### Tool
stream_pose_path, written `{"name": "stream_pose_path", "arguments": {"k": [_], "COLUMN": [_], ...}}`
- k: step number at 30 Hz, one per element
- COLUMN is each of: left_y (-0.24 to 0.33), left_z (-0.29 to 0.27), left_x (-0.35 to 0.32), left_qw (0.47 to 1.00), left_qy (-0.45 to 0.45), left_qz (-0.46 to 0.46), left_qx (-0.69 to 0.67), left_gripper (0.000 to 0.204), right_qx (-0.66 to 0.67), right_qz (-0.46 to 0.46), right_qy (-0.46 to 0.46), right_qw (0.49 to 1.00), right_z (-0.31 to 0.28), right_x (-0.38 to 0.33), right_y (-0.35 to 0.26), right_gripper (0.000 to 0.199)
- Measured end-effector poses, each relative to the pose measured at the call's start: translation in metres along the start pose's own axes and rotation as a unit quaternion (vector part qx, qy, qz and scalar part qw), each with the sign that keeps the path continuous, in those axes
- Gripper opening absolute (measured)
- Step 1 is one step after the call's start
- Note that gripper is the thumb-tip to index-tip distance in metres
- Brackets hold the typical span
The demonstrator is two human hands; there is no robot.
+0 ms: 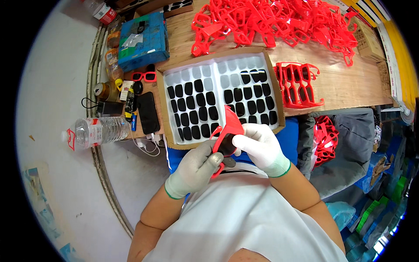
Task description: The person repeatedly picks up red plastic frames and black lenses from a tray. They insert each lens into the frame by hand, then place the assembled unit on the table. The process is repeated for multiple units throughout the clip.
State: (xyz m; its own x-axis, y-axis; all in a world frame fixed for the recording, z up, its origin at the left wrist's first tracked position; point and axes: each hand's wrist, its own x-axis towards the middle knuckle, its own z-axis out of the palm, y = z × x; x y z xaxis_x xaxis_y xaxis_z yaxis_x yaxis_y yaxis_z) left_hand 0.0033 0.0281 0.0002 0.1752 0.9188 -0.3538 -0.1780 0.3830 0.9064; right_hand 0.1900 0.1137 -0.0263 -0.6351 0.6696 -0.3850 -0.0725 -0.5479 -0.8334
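A red sunglasses frame (233,124) is held between my two gloved hands, just in front of a cardboard tray. One dark lens (227,146) shows in it, between the hands. My left hand (196,168), in a grey-stained glove, closes its fingers round the lower part of the frame. In a cleaner white glove, my right hand (260,146) pinches the frame beside the lens with thumb and fingers. The cardboard tray (162,109) holds rows of black lenses (190,102) in white inserts; some pockets at the far side have none.
Red frames (275,19) are heaped at the back of the table. A stack of red sunglasses (301,85) stands right of the tray. At left are a phone (148,112), a water bottle (102,131) and a blue box (143,41). A grey bag (349,148) holds more red frames.
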Motion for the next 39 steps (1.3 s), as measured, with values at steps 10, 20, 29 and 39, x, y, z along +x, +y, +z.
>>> {"name": "stream_pose_path", "arguments": {"k": [10, 20, 29, 39], "left_y": [-0.011, -0.008, 0.002, 0.000], "left_z": [-0.002, 0.010, -0.003, -0.020], "left_x": [-0.006, -0.014, -0.010, -0.014], "left_qw": [0.992, 0.965, 0.979, 0.998], "left_qy": [0.064, 0.126, 0.086, -0.040], "left_qz": [0.026, 0.062, 0.027, -0.054], "left_qx": [0.102, 0.222, 0.181, 0.006], "left_gripper": [0.029, 0.020, 0.021, 0.023], "right_qx": [-0.041, -0.173, -0.002, 0.128], "right_qz": [-0.016, -0.055, -0.013, 0.060], "right_qy": [-0.024, 0.040, -0.006, -0.126], "right_qw": [0.999, 0.982, 1.000, 0.982], "right_z": [0.006, 0.018, 0.015, 0.003], "right_x": [-0.005, -0.010, 0.000, -0.005], "right_y": [-0.008, 0.001, 0.012, -0.003], "right_gripper": [0.021, 0.023, 0.025, 0.035]}}
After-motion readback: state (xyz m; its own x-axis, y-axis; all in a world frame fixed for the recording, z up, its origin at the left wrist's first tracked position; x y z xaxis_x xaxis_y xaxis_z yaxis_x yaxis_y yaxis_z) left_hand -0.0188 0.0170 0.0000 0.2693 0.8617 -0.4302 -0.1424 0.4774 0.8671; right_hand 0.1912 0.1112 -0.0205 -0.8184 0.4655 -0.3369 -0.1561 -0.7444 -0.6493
